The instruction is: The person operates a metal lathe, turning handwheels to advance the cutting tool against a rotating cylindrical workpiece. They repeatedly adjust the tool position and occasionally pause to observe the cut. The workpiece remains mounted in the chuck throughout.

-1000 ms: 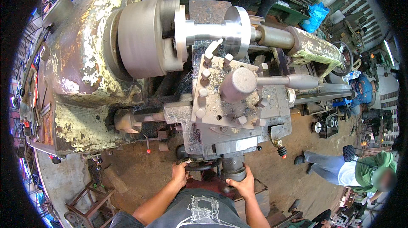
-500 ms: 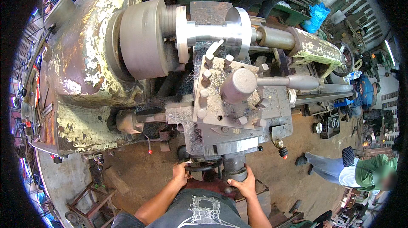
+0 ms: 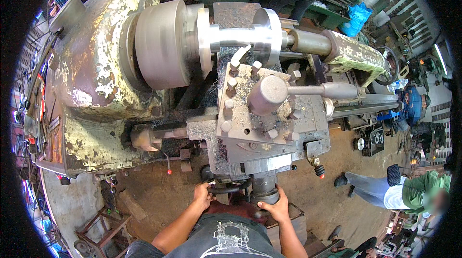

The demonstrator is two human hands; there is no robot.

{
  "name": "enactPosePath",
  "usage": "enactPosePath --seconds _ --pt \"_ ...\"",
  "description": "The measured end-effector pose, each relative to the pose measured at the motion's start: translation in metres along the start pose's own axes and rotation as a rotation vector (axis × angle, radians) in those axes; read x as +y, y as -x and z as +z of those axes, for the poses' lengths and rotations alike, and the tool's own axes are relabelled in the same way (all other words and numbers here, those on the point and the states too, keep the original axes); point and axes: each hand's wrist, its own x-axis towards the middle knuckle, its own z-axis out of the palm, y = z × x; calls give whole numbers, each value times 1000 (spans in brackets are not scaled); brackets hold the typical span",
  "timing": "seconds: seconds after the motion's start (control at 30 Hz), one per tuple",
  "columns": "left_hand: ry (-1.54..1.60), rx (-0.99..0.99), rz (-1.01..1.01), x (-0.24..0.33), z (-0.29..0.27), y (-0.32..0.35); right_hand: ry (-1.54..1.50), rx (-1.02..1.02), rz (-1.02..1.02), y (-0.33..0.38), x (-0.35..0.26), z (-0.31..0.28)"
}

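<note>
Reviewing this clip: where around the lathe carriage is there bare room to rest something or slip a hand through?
Bare patches: the flat carriage plate right of the tool post, and the floor left of the left hand. Crowded: the bolt-studded tool post against the shiny workpiece, and the handwheel where the right hand also grips.

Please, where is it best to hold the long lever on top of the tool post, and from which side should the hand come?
Probably grip the thicker far end of the lever, coming from above. It lies level, pointing right from the round hub, with open space around that end.
</note>
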Motion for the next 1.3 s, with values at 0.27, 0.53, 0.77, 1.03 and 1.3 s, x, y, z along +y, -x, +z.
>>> enactPosePath --seconds 0.27,0.53,0.77,1.03,1.3 --pt "-20 -72 21 -2 -4 -6 -131 -33 1 -4 19 1" --pt "-38 -104 17 0 -5 -4 -187 -78 32 -6 23 -3" --pt "-39 -104 25 1 -4 -2 -258 -119 35 -7 24 -4" --pt "-55 -127 17 1 -6 -4 -327 -150 57 -10 31 -5" --pt "-748 -242 602 15 -27 31 -314 -127 28 -6 26 -7"
